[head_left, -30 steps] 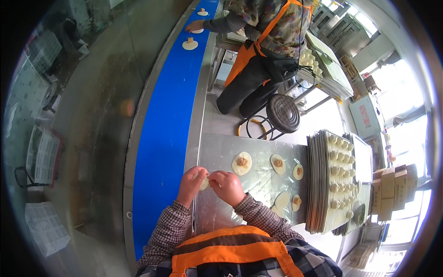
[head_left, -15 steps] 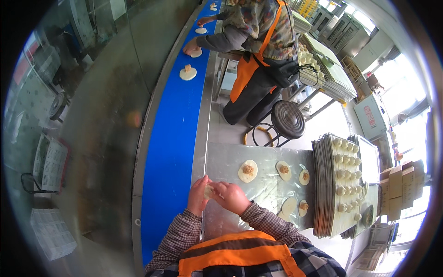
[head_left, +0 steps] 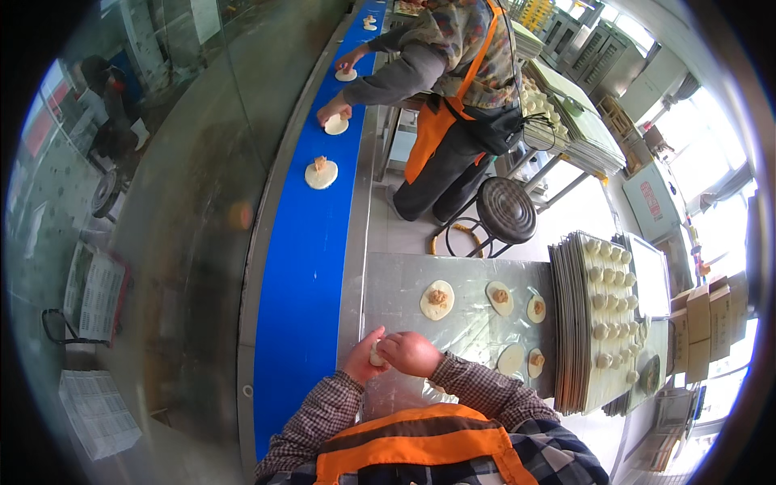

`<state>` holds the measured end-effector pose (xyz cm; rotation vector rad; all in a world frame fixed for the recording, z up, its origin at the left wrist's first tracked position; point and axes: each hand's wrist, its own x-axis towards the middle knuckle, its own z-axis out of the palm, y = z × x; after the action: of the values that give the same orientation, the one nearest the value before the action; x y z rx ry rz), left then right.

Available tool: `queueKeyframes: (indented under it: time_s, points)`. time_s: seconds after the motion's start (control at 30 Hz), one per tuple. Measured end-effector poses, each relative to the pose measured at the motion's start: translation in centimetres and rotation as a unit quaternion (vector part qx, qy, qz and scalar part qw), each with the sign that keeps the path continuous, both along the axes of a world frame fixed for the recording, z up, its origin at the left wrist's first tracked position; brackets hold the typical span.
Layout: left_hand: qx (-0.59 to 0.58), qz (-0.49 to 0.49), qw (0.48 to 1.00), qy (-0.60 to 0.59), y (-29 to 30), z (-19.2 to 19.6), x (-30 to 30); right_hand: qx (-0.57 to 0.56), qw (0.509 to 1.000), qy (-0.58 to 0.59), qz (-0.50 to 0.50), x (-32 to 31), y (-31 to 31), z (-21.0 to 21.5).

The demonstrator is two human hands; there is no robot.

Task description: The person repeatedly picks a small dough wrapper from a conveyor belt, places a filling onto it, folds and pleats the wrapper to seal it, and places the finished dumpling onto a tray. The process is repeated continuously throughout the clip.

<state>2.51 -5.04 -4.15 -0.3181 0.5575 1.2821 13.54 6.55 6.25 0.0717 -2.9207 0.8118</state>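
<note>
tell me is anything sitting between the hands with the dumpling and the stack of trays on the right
Yes. Both hands, left hand and right hand, pinch a dumpling at the steel table. Toward the tray stack lie filled dough wrappers, flat on the table, low enough to pass over.

A food factory line: a blue conveyor belt carries filled dough rounds toward twelve o'clock, with stacked trays of buns at three o'clock.
</note>
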Motion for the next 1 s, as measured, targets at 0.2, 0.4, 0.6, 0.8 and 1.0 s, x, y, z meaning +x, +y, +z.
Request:
queueKeyframes:
  time_s: [0.2,0.4,0.6,0.8,1.0]
  points:
    - [0.04,0.088,0.994,0.044,0.6,0.5,0.7,-0.161,0.953,-0.014,-0.255,0.9,-1.4,1.3]
    - [0.031,0.118,0.972,0.202,2.9,2.8,-1.4,-0.227,0.94,0.016,-0.253,0.5,-0.5,-0.7]
    - [-0.123,0.16,0.675,0.71,3.7,2.0,-18.8,-0.341,0.813,0.034,-0.472,6.7,5.1,-5.2]
    - [-0.215,-0.034,0.38,0.899,5.3,-2.5,-25.1,-0.361,0.643,0.078,-0.671,15.5,9.6,-8.2]
    - [-0.216,-0.055,0.436,0.872,1.4,-3.3,-22.8,-0.292,0.623,0.142,-0.712,21.3,15.0,-9.1]
